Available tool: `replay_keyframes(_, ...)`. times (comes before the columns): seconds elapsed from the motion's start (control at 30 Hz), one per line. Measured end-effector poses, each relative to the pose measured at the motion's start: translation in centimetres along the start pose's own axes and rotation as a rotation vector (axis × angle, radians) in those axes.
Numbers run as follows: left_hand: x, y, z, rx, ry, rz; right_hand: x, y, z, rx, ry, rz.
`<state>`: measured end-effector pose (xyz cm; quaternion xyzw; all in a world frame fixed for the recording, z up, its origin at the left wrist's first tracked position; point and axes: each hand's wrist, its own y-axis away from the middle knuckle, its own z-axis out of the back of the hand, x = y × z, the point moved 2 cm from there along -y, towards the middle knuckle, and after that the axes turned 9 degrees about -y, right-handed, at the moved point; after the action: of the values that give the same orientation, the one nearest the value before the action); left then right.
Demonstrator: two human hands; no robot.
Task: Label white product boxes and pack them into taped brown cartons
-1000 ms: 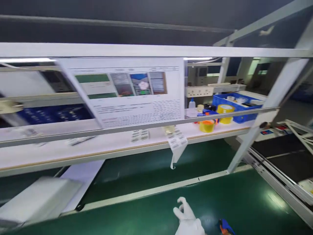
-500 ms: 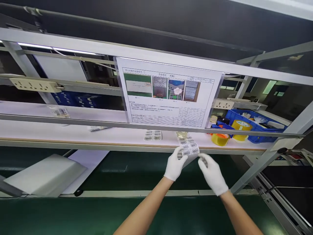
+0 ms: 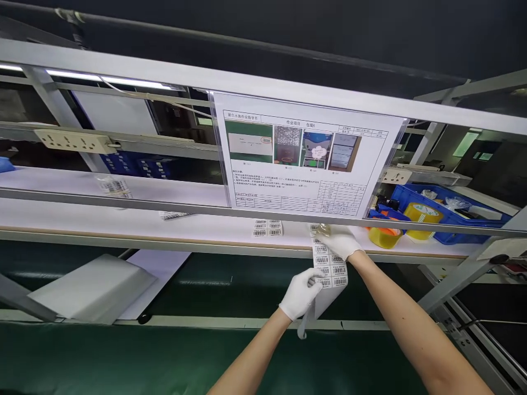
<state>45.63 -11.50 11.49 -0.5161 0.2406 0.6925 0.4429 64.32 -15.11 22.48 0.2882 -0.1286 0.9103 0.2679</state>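
A strip of white barcode labels [image 3: 338, 270] hangs over the shelf's front edge, its lower end bent back underneath. My left hand [image 3: 300, 295], in a white glove, pinches this strip at its left side with thumb and fingers. Reaching over the shelf, my white-gloved right hand [image 3: 341, 242] has its fingers closed at a small roll of clear yellowish tape [image 3: 324, 229], which lies on the upper part of the strip. The fingertips of my right hand are partly hidden. Another piece of label sheet [image 3: 267, 228] lies on the shelf to the left.
An instruction sheet [image 3: 308, 159] in a clear sleeve hangs above the shelf [image 3: 222, 233]. On the right are yellow tape rolls [image 3: 422, 219] and a blue bin [image 3: 457, 235] with small items. White foam sheeting [image 3: 99, 288] lies lower left. A metal bar [image 3: 193, 209] crosses above the shelf.
My right hand has gone from beside the strip's lower end up to the roll of tape on the shelf. More of the strip hangs down, and my left hand holds it lower.
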Motion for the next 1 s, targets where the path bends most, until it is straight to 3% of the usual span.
replay_keyframes(0.1,0.3,-0.1,-0.2,-0.004,0.048,-0.02,-0.7,1.4,0.2,-0.046,-0.056,0.021)
replay_keyframes(0.27,-0.5,0.0,-1.1,0.022,0.195,-0.07,-2.7,9.3,-1.1,-0.514,-0.266,0.203)
replay_keyframes(0.37,-1.3,0.1,-1.3,0.0,0.069,-0.077,-3.8,14.0,-3.3,-0.541,-0.308,0.25)
replay_keyframes(0.43,-1.7,0.3,-1.3,-0.01,-0.023,-0.055,-4.1,15.7,-4.3,-0.545,-0.275,0.304)
replay_keyframes(0.63,-2.3,0.2,-1.4,-0.087,-0.088,-0.027,-4.1,15.0,-4.7,-0.571,-0.153,0.412)
replay_keyframes(0.87,-1.9,-0.3,-1.5,-0.076,0.092,-0.019,-3.9,14.2,-4.7,-0.552,-0.08,0.486)
replay_keyframes(1.0,-1.8,-0.4,-1.5,-0.075,0.091,0.008,-3.9,14.4,-5.1,-0.565,-0.018,0.505)
